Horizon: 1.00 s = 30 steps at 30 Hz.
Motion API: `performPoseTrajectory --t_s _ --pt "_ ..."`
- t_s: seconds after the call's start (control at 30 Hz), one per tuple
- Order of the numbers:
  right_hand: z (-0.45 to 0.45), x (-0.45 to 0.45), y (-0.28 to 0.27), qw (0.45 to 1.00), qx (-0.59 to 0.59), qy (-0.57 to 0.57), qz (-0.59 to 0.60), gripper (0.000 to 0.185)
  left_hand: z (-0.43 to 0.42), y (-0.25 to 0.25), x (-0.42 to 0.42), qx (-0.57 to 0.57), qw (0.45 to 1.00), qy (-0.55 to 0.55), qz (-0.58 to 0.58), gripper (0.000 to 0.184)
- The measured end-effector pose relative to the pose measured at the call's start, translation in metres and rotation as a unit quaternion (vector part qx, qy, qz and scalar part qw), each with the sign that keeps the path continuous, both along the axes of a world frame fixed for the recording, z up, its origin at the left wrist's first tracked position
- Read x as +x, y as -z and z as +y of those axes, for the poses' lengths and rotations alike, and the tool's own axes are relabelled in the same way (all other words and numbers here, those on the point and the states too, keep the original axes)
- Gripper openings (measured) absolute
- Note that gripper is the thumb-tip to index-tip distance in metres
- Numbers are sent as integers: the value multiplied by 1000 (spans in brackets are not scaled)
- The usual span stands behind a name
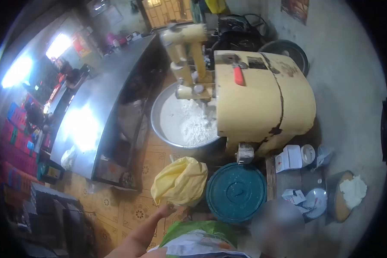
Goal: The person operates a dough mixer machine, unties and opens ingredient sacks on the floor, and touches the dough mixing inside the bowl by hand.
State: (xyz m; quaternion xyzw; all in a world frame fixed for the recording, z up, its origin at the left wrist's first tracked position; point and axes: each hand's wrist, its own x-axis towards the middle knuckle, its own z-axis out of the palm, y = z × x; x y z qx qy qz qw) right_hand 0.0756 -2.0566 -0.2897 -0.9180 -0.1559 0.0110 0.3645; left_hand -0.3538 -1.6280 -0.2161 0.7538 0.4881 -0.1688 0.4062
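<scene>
Left hand | yellow bag — just beyond fingers | grip — cannot tell

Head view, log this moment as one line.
left hand: at yellow sack; right hand: not clear; bowl: white powder inside; mixer: over bowl

Long metal table at left, red crates beyond; poster on right-hand wall.
</scene>
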Motion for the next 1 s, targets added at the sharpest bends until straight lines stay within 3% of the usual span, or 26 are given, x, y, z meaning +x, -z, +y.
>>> performPoseTrajectory --t_s 0.03,0.1,0.13,0.2,0.27,0.33,0.37,0.43,0.53,0.67,0.83,1.0 --pt "17 -8 4 997 69 26 -37 9 0 0 -11 27 999 20 -18 50" --pt "32 -20 18 994 40 -79 -62 8 0 38 -49 11 998 -29 -46 50" --pt "67 -48 -33 994 41 -50 86 11 2 57 -69 -6 996 -67 -61 50" --pt "87 -66 -19 974 57 -106 191 20 5 75 -103 -43 990 -121 -61 51" --pt "117 -84 -28 978 38 -157 135 20 14 85 -137 -81 980 -170 -59 52" --pt "150 -101 -52 938 85 -153 299 21 16 64 -162 -124 957 -260 -30 54" --pt "167 -110 -65 939 83 -157 296 21 16 63 -179 -126 956 -263 -34 54" --pt "204 -129 -90 954 -9 -258 155 25 16 62 -214 -140 924 -355 -40 53" --pt "246 -153 -131 936 -2 -290 197 19 3 54 -252 -143 896 -416 -58 49" --pt "277 -165 -141 927 -4 -344 151 14 -22 50 -280 -160 868 -467 -50 44" --pt "291 -159 -123 883 -26 -469 -11 17 -64 22 -260 -138 841 -518 -67 39" --pt "311 -160 -121 852 -86 -503 117 21 -123 34 -251 -135 820 -547 -104 42"
